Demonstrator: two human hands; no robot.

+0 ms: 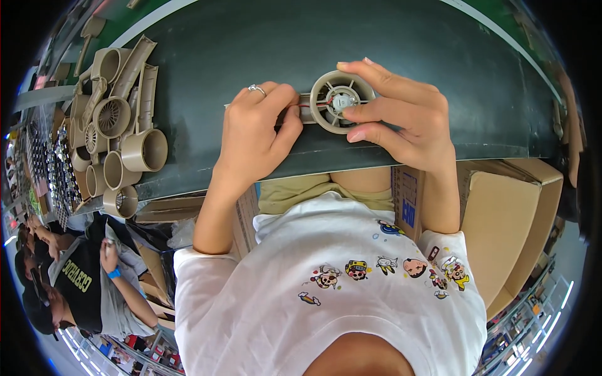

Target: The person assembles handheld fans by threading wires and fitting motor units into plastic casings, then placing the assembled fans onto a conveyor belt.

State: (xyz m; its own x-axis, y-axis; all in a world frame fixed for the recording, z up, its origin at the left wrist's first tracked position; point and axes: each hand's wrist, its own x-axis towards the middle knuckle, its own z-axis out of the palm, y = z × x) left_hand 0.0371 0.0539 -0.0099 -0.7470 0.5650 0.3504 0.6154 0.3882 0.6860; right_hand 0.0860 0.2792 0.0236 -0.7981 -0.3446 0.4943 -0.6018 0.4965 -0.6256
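A beige plastic handheld-fan housing [315,83] lies over the green table, its round ring to the right and its handle toward the left. A white motor [342,102] sits at the ring's spoked centre. From it a red wire [305,106] runs left along the handle. My right hand [407,116] is closed round the ring, thumb and fingers at its rim and near the motor. Over the handle, my left hand [260,125] is closed, fingertips pinched where the wire goes; its fingers hide most of the handle, and whether they also grip the wire cannot be told.
A pile of beige fan housings [144,150] and handle shells [147,97] lies at the table's left end. Open cardboard boxes [501,219] stand below right. Another person [88,282] sits at the lower left. The green table [238,44] has its near edge just under my wrists.
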